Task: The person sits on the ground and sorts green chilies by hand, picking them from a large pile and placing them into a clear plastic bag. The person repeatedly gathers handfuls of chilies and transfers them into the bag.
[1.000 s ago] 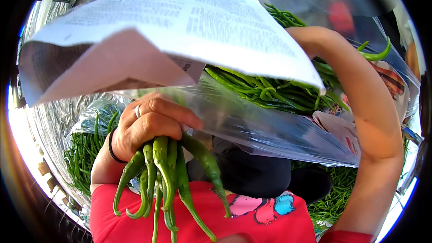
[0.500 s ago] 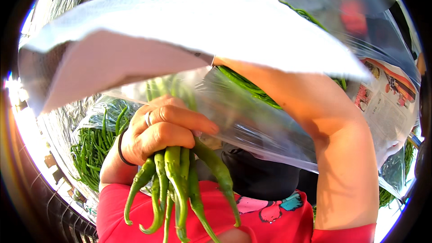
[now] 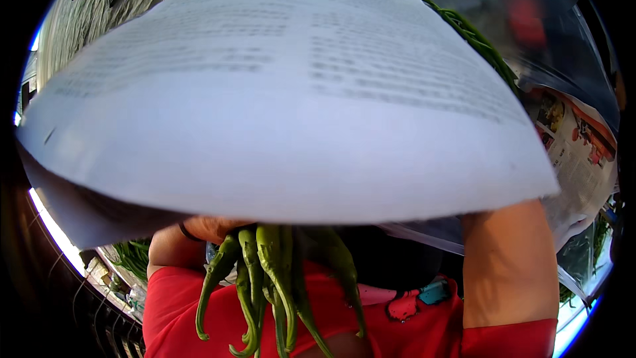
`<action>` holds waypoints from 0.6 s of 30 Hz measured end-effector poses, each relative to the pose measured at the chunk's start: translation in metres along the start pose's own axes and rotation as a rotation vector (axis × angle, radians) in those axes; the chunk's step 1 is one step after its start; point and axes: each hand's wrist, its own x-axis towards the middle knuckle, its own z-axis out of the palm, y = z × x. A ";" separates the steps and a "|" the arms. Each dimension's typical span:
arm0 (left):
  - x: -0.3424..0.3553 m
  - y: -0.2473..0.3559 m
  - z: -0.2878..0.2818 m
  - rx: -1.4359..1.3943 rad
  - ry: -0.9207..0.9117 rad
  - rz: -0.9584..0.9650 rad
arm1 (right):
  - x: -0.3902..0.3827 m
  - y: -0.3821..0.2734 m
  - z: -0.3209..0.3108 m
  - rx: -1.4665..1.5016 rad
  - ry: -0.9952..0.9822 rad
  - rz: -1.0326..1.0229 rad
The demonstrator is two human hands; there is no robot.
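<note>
Several long green chili peppers (image 3: pixel 270 258) hang down in front of my red shirt, their tips curling. My left hand (image 3: pixel 215 227) is closed around their upper ends; only a strip of it shows below the paper. A large printed newspaper sheet (image 3: pixel 298 146) spreads across most of the head view, hiding what lies behind it. My right forearm (image 3: pixel 510 258) rises from the lower right and disappears behind the sheet's lower edge. The right hand itself is hidden there, so its grip does not show.
More green peppers show at the left (image 3: pixel 132 258) and along the sheet's upper right edge (image 3: pixel 470 33). Another newspaper (image 3: pixel 576 139) with colour pictures stands at the right, above clear plastic (image 3: pixel 578 258). Crinkled silvery sheeting (image 3: pixel 86 43) covers the upper left.
The newspaper sheet has swung down toward me, now covering most of my left hand and the plastic behind it. The held peppers have shifted slightly right and down.
</note>
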 end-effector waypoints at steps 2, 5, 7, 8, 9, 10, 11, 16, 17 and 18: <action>0.000 -0.010 0.000 -0.083 0.000 -0.054 | -0.008 0.014 0.001 -0.003 0.010 0.058; -0.008 0.007 0.012 -0.072 0.119 -0.225 | -0.015 0.018 -0.005 -0.003 0.008 0.066; -0.010 0.009 0.018 0.067 0.172 -0.214 | -0.017 0.025 -0.014 -0.007 -0.012 0.071; -0.004 0.013 0.015 0.113 0.166 -0.234 | -0.024 0.031 -0.023 -0.015 -0.026 0.103; -0.005 0.013 0.013 0.108 0.159 -0.220 | -0.030 0.034 -0.033 -0.021 -0.044 0.131; -0.007 0.012 0.010 0.103 0.152 -0.207 | -0.035 0.036 -0.044 -0.068 -0.097 0.194; -0.008 0.013 0.009 0.101 0.141 -0.196 | -0.040 0.040 -0.052 -0.111 -0.145 0.255; -0.009 0.012 0.012 0.096 0.151 -0.201 | -0.077 0.024 -0.063 -0.194 -0.158 0.337; -0.009 0.011 0.013 0.088 0.151 -0.195 | -0.083 0.023 -0.055 -0.232 -0.104 0.244; -0.009 0.009 0.015 0.093 0.158 -0.192 | -0.087 0.020 -0.048 -0.277 -0.047 0.150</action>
